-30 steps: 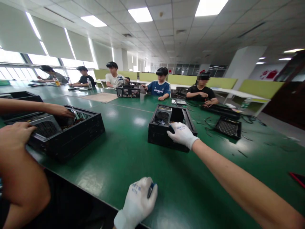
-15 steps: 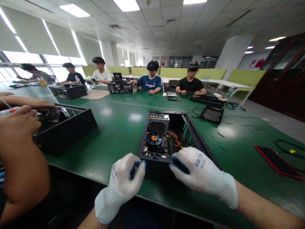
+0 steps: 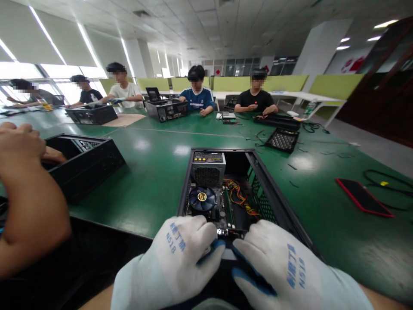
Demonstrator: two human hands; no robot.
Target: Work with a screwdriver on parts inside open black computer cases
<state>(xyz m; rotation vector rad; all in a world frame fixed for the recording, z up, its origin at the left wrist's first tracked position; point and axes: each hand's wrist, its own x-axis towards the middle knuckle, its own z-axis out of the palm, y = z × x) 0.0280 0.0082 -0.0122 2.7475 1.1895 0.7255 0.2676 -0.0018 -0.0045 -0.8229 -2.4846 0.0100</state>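
Observation:
An open black computer case (image 3: 285, 211) lies before me with its near end at the table edge. Inside are a cooling fan (image 3: 202, 199) with a yellow centre, a grey power supply (image 3: 208, 172) and red-yellow cables (image 3: 240, 198). My left hand (image 3: 180, 254), in a white glove with blue fingertips, is closed over the case's near edge, thumb on the front face. Close beside it, my right hand (image 3: 274, 262), gloved alike, curls its fingers over the same edge. Both hands hide part of that edge.
A co-worker's bare arm (image 3: 35, 189) reaches into another black case (image 3: 90, 168) at left. Across the green table (image 3: 151, 159), several people sit with more cases and parts. At right lie a drive-cage-like black tray (image 3: 282, 140), a red-edged black panel (image 3: 364, 197) and cables.
The computer case has come nearer to me, and my hands have moved closer together on its near edge. My view has shifted. The co-worker's hand at left has risen.

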